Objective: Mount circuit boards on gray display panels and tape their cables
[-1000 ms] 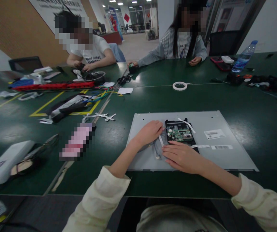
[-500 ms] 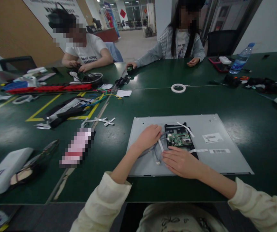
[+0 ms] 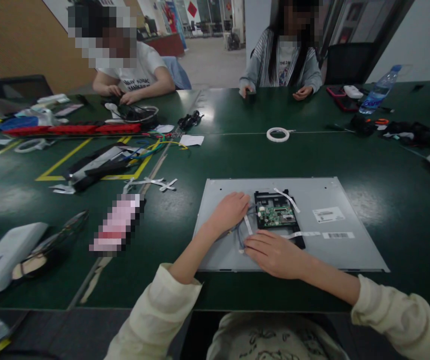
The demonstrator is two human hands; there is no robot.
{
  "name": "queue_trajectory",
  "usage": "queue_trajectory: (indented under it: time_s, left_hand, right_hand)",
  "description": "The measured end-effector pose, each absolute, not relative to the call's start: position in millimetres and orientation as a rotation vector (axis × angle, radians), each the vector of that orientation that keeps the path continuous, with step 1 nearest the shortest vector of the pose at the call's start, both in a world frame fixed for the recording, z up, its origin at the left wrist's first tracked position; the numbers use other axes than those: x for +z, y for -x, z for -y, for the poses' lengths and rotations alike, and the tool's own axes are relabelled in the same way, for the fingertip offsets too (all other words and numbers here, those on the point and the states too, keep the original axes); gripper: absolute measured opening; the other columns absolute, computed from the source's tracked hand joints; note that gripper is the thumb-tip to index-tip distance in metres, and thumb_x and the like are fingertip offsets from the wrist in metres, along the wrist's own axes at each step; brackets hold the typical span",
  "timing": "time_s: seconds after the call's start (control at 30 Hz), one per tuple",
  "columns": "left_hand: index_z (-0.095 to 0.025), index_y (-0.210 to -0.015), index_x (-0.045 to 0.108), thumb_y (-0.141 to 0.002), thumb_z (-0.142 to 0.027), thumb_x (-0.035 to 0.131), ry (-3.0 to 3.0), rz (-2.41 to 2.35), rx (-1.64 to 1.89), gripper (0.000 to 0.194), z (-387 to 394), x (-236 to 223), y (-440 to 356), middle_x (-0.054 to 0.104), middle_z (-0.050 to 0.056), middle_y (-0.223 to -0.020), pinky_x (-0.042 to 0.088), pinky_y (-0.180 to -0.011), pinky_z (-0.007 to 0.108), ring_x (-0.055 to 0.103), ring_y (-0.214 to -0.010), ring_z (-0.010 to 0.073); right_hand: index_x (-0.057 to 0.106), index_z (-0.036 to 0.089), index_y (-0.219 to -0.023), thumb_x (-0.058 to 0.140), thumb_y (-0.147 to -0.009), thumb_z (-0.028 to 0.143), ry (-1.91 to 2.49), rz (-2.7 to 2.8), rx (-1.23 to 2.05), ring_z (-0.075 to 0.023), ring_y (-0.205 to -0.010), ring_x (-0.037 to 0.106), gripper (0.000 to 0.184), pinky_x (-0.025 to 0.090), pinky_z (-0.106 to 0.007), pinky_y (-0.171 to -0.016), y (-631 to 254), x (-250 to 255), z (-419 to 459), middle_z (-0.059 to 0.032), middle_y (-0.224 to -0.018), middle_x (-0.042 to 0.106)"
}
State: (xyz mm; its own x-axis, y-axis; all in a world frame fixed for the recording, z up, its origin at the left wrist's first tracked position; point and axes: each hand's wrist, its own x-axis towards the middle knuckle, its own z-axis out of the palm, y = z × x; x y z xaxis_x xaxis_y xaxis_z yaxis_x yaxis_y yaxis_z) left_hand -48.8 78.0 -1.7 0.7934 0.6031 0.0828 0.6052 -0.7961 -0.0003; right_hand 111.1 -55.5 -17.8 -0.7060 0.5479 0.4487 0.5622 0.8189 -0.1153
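A flat grey metal panel (image 3: 323, 192) lies on the table in front of me, with a green circuit board (image 3: 275, 216) in a black frame (image 3: 299, 237) at its middle. Thin grey cables (image 3: 240, 235) run out left of the board. My left hand (image 3: 230, 212) is closed at the upper end of a short strip of white tape (image 3: 248, 225) over these cables. At the strip's lower end, my right hand (image 3: 277, 254) has its fingers together, pressing it; the fingertips' undersides are hidden. Another white tape strip (image 3: 288, 201) crosses the frame's top right corner.
A phone (image 3: 117, 222), loose tape strips (image 3: 158, 183) and a white device (image 3: 8, 255) lie to the left. A roll of white tape (image 3: 278, 134) sits beyond the panel. A water bottle (image 3: 380, 90) stands at the far right. Two people sit across the table.
My right hand has shifted slightly left along the panel; my left hand stays nearly in place. Across the table, the right-hand person has drawn an arm back with a small dark object.
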Motion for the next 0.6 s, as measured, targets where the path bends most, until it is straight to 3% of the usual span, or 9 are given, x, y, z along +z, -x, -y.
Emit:
queue_trajectory:
  time_s: [0.33,0.6]
  left_hand:
    - [-0.017,-0.088,0.053,-0.094,-0.024,0.037,2.963,0.997,-0.149,0.018,-77.2,-2.8,47.5,0.059,0.006,-0.086,0.043,-0.076,0.033,0.055,-0.083,0.0200]
    - [-0.017,-0.089,0.053,-0.095,-0.025,0.035,2.968,0.999,-0.165,0.021,-76.6,-8.8,47.5,0.059,0.006,-0.088,0.042,-0.076,0.033,0.055,-0.083,0.0199]
  right_hand:
    - [0.062,0.008,-0.104,0.044,-0.091,0.012,0.734,2.572,-0.186,-0.0185,-0.102,0.057,0.022,0.049,-0.033,-0.088,-110.2,-17.1,59.5,-0.0112,-0.108,0.063]
    - [0.064,0.013,-0.100,0.047,-0.090,0.015,0.704,2.484,-0.124,-0.0177,-0.106,0.055,0.020,0.045,-0.035,-0.097,-112.1,-17.8,62.3,-0.0076,-0.113,0.062]
